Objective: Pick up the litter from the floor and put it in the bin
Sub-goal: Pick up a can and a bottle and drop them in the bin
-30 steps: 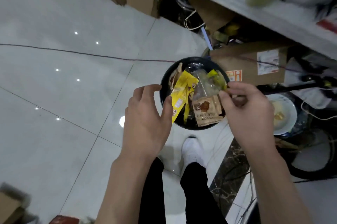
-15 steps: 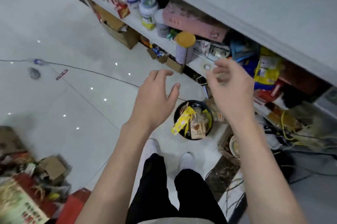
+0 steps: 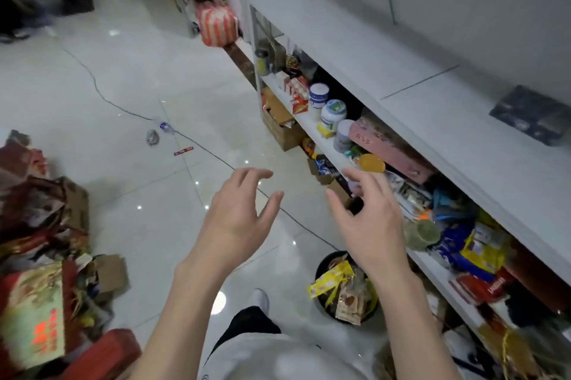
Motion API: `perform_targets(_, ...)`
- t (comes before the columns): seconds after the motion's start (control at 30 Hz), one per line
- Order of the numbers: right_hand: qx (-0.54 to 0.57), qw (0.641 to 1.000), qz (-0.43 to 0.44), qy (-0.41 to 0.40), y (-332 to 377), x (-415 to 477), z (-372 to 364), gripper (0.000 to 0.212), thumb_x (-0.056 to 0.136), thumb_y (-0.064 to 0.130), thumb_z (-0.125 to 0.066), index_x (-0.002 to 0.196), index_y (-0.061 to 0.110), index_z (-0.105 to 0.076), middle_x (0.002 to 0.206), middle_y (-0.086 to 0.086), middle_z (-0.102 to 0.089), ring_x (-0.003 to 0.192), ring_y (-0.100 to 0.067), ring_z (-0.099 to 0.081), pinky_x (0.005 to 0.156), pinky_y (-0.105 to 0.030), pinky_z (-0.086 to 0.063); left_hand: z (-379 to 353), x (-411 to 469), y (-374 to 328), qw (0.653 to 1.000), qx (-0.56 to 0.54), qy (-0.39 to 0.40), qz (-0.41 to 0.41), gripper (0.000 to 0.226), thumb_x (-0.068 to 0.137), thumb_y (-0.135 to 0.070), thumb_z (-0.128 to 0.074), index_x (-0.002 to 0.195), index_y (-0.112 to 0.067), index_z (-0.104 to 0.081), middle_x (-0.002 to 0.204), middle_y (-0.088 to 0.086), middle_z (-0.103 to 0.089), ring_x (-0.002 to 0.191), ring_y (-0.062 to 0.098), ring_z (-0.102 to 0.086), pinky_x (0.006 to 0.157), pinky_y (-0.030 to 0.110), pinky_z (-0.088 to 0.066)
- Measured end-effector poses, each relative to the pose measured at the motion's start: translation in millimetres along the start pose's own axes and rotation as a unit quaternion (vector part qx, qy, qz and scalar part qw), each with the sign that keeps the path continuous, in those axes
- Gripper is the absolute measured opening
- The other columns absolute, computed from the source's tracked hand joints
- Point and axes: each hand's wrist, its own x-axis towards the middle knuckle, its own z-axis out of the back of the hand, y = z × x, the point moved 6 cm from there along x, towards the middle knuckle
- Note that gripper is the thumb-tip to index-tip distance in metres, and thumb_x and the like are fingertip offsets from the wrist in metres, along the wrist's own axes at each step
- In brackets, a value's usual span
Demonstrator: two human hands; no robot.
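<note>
Three bits of litter lie close together on the pale tiled floor, well ahead of the hands: a crushed clear bottle, a second bottle with a blue label just beside it, and a flat red wrapper, all near a thin black cable. The black bin stands by the person's feet at the foot of the shelf, heaped with yellow and brown packets that stick over its rim. Left hand and right hand hover empty, fingers spread and loosely bent, over open floor between a box pile on the left and the shelf on the right.
</note>
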Motion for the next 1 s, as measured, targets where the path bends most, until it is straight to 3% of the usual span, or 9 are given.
perform_targets(0.37,-0.020,0.988,0.085,0.126,68,65,-144,0.043,0.089,0.046,-0.064,0.127,0.026,-0.059,0.115,0.008,-0.052,0.106,-0.013,-0.054,0.093,-0.041,-0.050,68,24,146,0.987,-0.004,-0.068,0.147,0.038,0.096,-0.050,-0.050,0.130,-0.031,-0.051,0.132,-0.014,-0.047,0.117,0.011,-0.051,0.098,0.036,-0.044)
perform_targets(0.5,-0.034,0.981,0.111,0.153,111,99,-207,0.042,0.089,0.043,-0.066,0.127,0.025,-0.060,0.114,0.008,-0.052,0.101,-0.013,-0.053,0.089,-0.038,-0.051,112,49,211,0.979,-0.001,-0.082,0.187,0.042,0.097,-0.051,-0.048,0.133,-0.030,-0.050,0.134,-0.012,-0.047,0.112,0.013,-0.053,0.101,0.038,-0.043)
perform_targets(0.7,-0.039,0.978,0.115,0.171,166,150,-287,0.043,0.089,0.040,-0.067,0.128,0.025,-0.059,0.117,0.007,-0.051,0.104,-0.015,-0.054,0.094,-0.039,-0.049,169,84,294,0.968,0.007,-0.095,0.231,0.042,0.097,-0.050,-0.049,0.133,-0.029,-0.050,0.135,-0.010,-0.048,0.122,0.015,-0.050,0.103,0.038,-0.042)
perform_targets(1.0,-0.065,0.964,0.123,0.226,205,226,-395,0.044,0.091,0.040,-0.067,0.130,0.025,-0.057,0.123,0.006,-0.051,0.107,-0.011,-0.053,0.088,-0.025,-0.037,203,159,375,0.958,-0.010,-0.092,0.273,0.043,0.097,-0.051,-0.047,0.134,-0.029,-0.049,0.136,-0.010,-0.047,0.122,0.014,-0.049,0.103,0.040,-0.042)
